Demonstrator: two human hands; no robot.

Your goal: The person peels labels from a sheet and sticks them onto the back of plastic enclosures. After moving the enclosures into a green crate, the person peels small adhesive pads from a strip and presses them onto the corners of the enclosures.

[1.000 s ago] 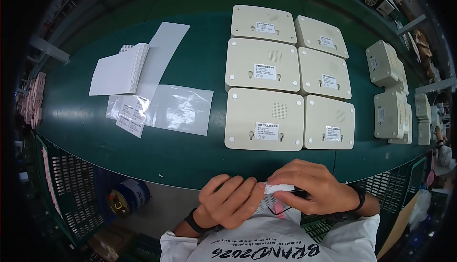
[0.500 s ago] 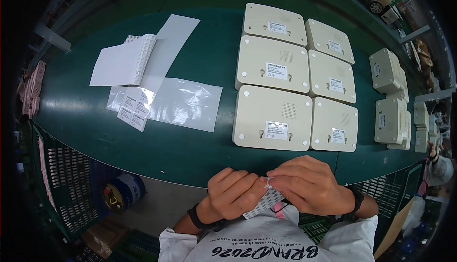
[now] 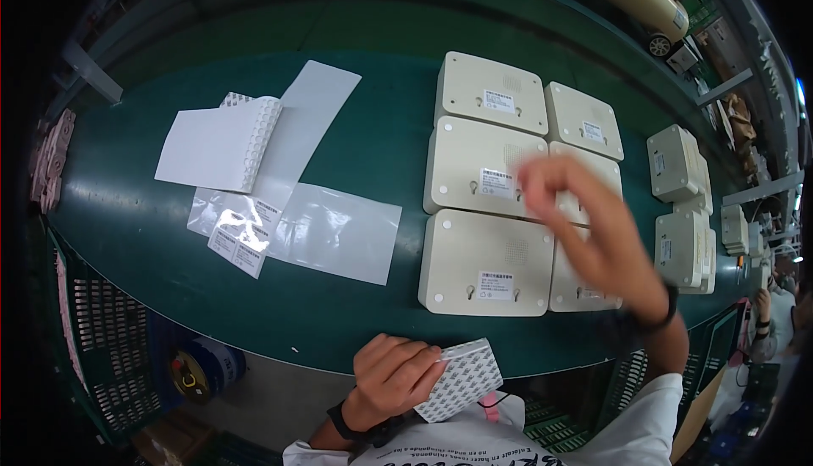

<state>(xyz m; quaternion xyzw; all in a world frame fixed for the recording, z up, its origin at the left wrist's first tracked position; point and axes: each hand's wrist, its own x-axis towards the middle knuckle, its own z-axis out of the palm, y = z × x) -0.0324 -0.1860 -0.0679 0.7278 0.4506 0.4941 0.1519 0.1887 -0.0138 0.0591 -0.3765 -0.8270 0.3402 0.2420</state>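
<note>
My left hand (image 3: 396, 381) is closed on the edge of a small sheet (image 3: 461, 377) with a grey repeated pattern, held in front of my body at the table's near edge. My right hand (image 3: 584, 220), blurred by motion, reaches over the cream plastic boxes with thumb and forefinger bent together. Its fingertips are over the right side of the middle-left box (image 3: 466, 161); anything between them is too smeared to make out. The front-left box (image 3: 483, 254) has a white label, keyhole slots and round white pads. My right hand partly covers the front-right box (image 3: 566, 284).
Left on the green table (image 3: 356, 322) lie a white sheet (image 3: 203, 148) with a curled edge of round pads, glossy backing strips (image 3: 339, 229) and a sheet of labels (image 3: 241, 242). More cream boxes (image 3: 677, 246) stand at right. Below are a green crate (image 3: 110, 330) and a blue drum (image 3: 212, 364).
My right hand has left the patterned sheet and moved forward and right, over the boxes. My left hand still holds the sheet, now more in view. The whole view has tilted upward.
</note>
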